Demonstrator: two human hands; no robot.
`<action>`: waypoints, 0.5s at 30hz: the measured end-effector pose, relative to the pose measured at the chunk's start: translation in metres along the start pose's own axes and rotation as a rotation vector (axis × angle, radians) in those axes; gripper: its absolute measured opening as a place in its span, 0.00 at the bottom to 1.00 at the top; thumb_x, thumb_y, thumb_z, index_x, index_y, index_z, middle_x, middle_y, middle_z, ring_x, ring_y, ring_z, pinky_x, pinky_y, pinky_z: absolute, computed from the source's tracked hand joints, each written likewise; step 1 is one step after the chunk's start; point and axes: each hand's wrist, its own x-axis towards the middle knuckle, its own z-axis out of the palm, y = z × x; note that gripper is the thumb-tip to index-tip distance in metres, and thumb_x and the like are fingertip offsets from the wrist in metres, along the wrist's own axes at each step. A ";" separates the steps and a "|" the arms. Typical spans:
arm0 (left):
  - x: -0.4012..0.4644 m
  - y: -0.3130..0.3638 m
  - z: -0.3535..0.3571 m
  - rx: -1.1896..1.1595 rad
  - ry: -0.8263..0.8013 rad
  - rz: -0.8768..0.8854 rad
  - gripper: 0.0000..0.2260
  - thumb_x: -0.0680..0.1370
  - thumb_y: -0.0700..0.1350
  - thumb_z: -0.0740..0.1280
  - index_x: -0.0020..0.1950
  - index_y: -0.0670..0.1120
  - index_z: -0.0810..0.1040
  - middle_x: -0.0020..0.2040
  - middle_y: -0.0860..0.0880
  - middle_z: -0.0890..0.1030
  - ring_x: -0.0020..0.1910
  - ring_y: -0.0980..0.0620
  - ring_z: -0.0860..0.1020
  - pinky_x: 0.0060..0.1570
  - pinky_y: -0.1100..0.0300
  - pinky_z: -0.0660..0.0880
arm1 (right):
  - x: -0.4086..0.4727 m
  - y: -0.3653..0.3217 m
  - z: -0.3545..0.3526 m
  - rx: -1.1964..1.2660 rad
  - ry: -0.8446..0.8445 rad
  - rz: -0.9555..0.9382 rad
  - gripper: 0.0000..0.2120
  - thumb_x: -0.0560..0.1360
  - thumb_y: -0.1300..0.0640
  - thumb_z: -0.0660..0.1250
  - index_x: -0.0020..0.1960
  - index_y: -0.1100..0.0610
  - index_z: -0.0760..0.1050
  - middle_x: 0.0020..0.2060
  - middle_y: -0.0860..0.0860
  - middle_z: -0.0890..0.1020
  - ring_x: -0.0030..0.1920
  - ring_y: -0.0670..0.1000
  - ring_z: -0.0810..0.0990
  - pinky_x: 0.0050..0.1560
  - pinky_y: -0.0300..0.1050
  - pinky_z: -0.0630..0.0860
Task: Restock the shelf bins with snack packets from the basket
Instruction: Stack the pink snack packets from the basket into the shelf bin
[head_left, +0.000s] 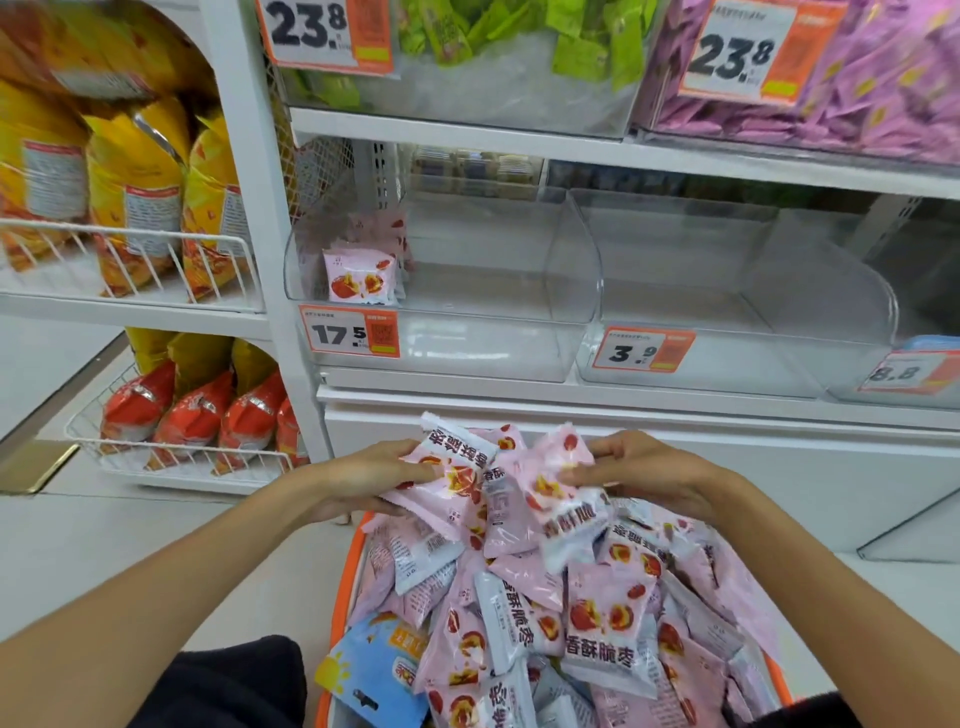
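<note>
Both bare forearms reach forward from the lower corners of the view and converge above the far end of the basket (347, 582). The left hand (371, 480) is just over the basket's far left corner, fingers curled, thumb on top, gripping a bunch of pink snack packets (457, 475). The right hand (641, 475) is over the far middle of the basket, back of the hand up, fingers curled round the other side of the same bunch. The 2 hands face each other, near but not touching.

Two hands (374, 478) (649, 475), one orange basket (343, 582), four price tags (349, 331) (643, 349) (324, 34) (737, 52), one blue packet (374, 675)
</note>
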 end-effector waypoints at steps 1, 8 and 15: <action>-0.001 0.004 -0.001 0.002 -0.001 0.009 0.12 0.76 0.50 0.69 0.57 0.48 0.79 0.47 0.51 0.82 0.43 0.54 0.76 0.43 0.64 0.71 | 0.000 -0.004 0.001 0.102 0.004 -0.038 0.14 0.69 0.54 0.73 0.53 0.57 0.82 0.48 0.51 0.85 0.50 0.48 0.82 0.51 0.38 0.74; -0.015 0.024 -0.003 -0.004 -0.186 -0.053 0.21 0.60 0.53 0.79 0.50 0.48 0.84 0.50 0.47 0.82 0.45 0.52 0.73 0.36 0.63 0.65 | 0.007 -0.021 0.026 0.291 -0.161 -0.129 0.18 0.71 0.56 0.70 0.60 0.58 0.76 0.52 0.57 0.83 0.51 0.52 0.81 0.57 0.48 0.76; -0.022 0.025 -0.010 -0.538 -0.126 0.023 0.16 0.71 0.52 0.71 0.56 0.46 0.80 0.51 0.45 0.82 0.49 0.49 0.79 0.59 0.55 0.71 | 0.019 -0.023 0.043 0.627 0.032 -0.144 0.20 0.66 0.58 0.71 0.57 0.61 0.77 0.48 0.57 0.84 0.47 0.53 0.82 0.57 0.50 0.77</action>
